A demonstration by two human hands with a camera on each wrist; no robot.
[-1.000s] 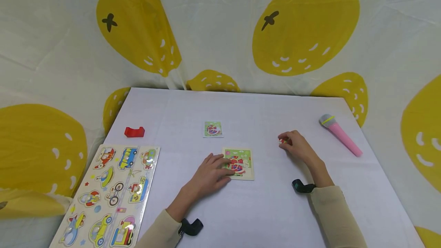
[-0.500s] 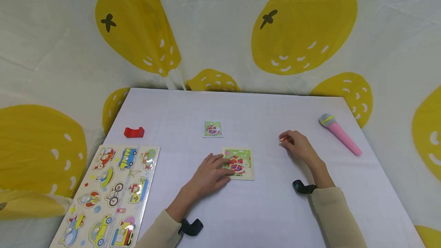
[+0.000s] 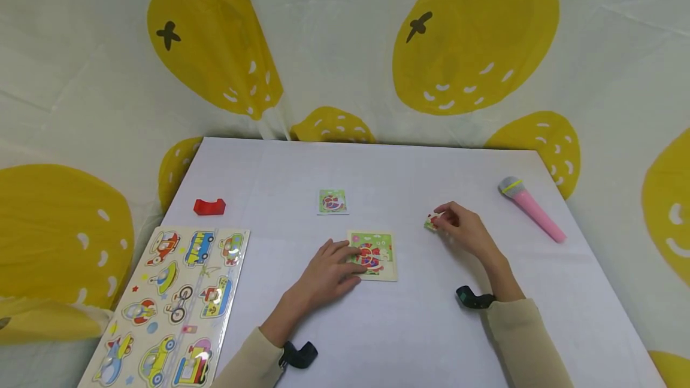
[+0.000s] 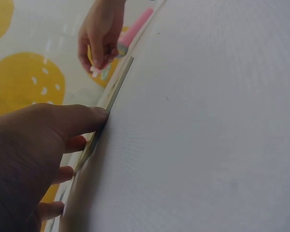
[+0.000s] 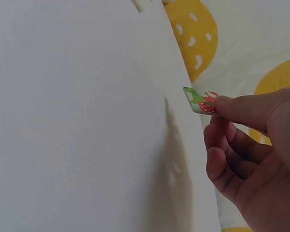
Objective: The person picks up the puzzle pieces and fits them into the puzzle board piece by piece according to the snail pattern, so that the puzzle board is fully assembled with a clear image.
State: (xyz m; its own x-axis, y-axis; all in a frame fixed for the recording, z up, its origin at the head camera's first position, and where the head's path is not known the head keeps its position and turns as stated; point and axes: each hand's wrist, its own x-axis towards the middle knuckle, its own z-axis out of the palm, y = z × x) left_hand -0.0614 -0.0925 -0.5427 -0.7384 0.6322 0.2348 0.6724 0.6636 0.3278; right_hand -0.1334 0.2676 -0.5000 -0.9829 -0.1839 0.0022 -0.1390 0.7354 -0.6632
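Observation:
A small square jigsaw board (image 3: 395, 256) with a green and red picture lies mid-table. My left hand (image 3: 330, 271) rests on its left side with fingers spread over the picture; in the left wrist view the thumb (image 4: 89, 118) touches the board's edge (image 4: 121, 82). Part of the picture is hidden under the fingers. To the right, my right hand (image 3: 463, 229) pinches a jigsaw piece (image 3: 430, 222) above the table. That puzzle piece (image 5: 202, 102) shows green and red with white dots in the right wrist view, between thumb and fingers.
Behind the board lies a small picture card (image 3: 333, 202). A red notched block (image 3: 209, 207) sits at the far left, above a large vehicle puzzle board (image 3: 180, 274). At right is a pink toy microphone (image 3: 533, 208). A white cloth covers the table (image 3: 409, 334).
The jigsaw piece has turned in my right hand's fingers and now sticks out further to the left, showing more of its picture. My left hand stays on the board.

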